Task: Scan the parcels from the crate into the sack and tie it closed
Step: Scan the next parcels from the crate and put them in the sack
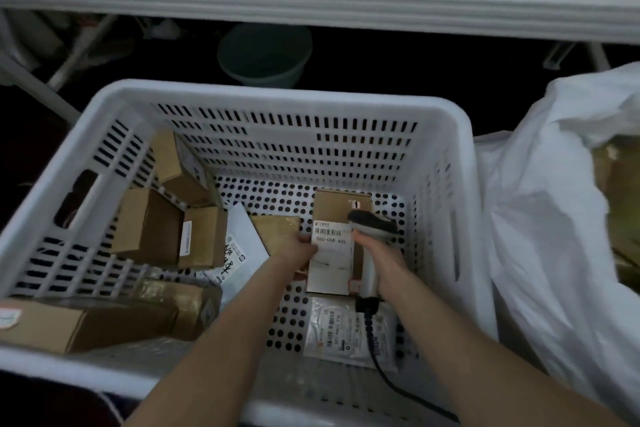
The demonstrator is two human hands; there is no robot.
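Left hand [306,248] pinches the labelled box [334,246] by its left edge, mid-frame inside the crate [291,99]. Right hand [384,262] grips the scanner [372,225], nose over the barcode. Both arms reach down and forward. Risks: thin pinch slips; scanner too close, misreads; cable [391,374] snags the pouch [346,333]. Sack [540,236] at right, open.

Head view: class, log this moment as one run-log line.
left hand: holds labelled box in crate | right hand: scanner over label | sack: open
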